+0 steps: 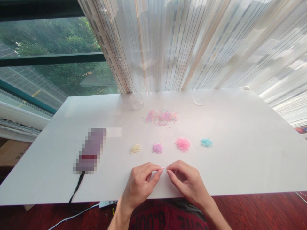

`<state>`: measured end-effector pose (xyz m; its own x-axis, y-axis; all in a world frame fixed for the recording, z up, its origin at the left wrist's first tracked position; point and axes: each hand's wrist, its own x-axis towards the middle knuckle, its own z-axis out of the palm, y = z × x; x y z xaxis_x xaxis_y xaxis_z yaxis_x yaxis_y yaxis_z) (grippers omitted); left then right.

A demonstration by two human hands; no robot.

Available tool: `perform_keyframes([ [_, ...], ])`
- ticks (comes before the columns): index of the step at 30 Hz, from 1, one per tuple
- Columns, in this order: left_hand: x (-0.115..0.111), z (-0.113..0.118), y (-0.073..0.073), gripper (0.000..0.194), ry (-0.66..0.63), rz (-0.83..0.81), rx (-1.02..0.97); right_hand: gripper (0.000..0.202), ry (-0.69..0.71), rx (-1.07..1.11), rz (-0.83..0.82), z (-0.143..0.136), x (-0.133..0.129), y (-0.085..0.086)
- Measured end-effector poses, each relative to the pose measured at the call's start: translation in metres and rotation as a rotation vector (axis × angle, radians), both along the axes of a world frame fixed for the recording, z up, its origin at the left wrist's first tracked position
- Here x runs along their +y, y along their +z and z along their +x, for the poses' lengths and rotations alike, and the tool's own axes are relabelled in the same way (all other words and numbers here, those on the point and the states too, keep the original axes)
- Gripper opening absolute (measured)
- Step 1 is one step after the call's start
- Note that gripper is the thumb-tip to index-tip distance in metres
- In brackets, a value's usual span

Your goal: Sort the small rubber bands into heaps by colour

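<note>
My left hand [144,182] and my right hand [188,180] meet near the table's front edge, each pinching with thumb and forefinger. Between the fingertips runs a thin, pale bluish strand [164,169], which looks like a small elastic band. Just beyond my fingers lie small piles of similar bands: yellow [135,148], purple [157,147], pink [182,144] and light blue [206,142]. Farther back spreads a larger mixed-colour heap [161,117]. A few pale bits lie close to my fingertips, too small to make out.
At the back of the white table [240,153] stand a clear round container [137,101] and, to its right, a clear round lid [199,101]. A pixelated purple object [91,150] with a black strap [77,188] lies on the left. A curtain [168,44] hangs behind the table.
</note>
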<state>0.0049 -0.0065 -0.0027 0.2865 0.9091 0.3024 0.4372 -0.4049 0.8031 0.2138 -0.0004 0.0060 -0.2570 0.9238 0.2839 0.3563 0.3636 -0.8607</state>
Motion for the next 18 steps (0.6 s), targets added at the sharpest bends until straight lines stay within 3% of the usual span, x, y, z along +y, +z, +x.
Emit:
perform_keyframes([
  [12, 0.001, 0.001, 0.000, 0.016, 0.000, 0.022, 0.009, 0.015, 0.000, 0.000, 0.012, 0.001, -0.002, -0.003],
  [18, 0.000, -0.001, -0.002, 0.010, 0.032, 0.013, 0.009, 0.013, -0.091, 0.017, 0.037, 0.011, -0.006, 0.004],
])
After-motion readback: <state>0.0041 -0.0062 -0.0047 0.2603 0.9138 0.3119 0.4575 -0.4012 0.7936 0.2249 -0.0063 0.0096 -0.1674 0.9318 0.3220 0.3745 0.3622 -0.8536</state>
